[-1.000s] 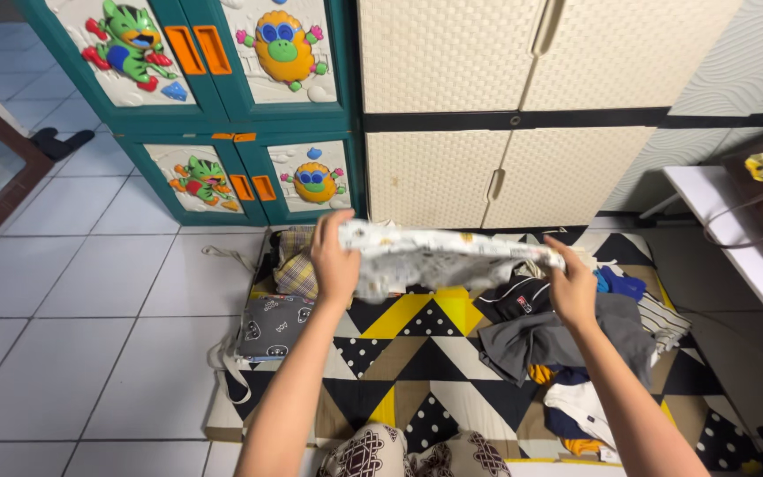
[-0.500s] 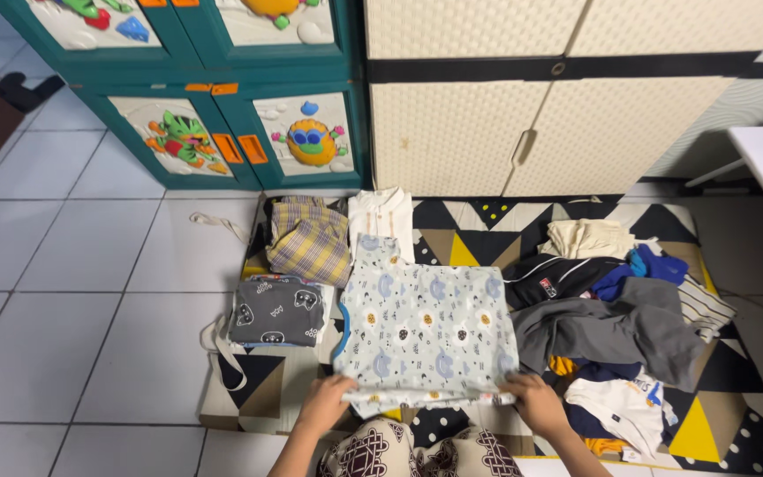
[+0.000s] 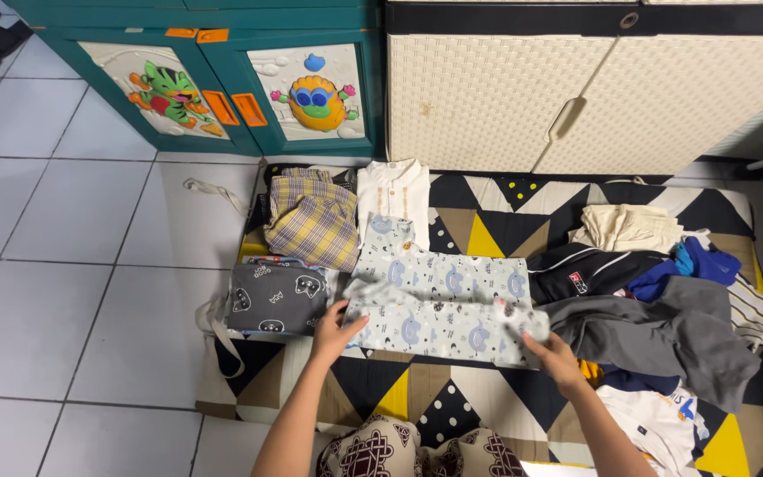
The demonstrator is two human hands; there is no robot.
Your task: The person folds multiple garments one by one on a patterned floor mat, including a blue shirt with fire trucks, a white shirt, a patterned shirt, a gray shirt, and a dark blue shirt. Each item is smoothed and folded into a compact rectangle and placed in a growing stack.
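A white child's garment with blue and yellow prints (image 3: 441, 300) lies on the triangle-patterned mat (image 3: 479, 402), its near half folded up over the far half. My left hand (image 3: 336, 330) grips the fold's left end, beside a folded dark grey printed piece (image 3: 275, 299). My right hand (image 3: 553, 357) holds the fold's right end, close to a heap of unfolded clothes.
Folded plaid cloth (image 3: 311, 218) and a white shirt (image 3: 392, 190) lie at the mat's far left. The unfolded heap at right holds a grey garment (image 3: 664, 336), black top (image 3: 585, 269), blue piece (image 3: 695, 263) and beige cloth (image 3: 626, 227). A green cartoon cabinet (image 3: 231, 79) and cream cabinet (image 3: 593, 97) stand behind.
The printed garment went from held up in the air to spread flat on the mat. Both hands have now lifted its near edge and folded it away over the rest.
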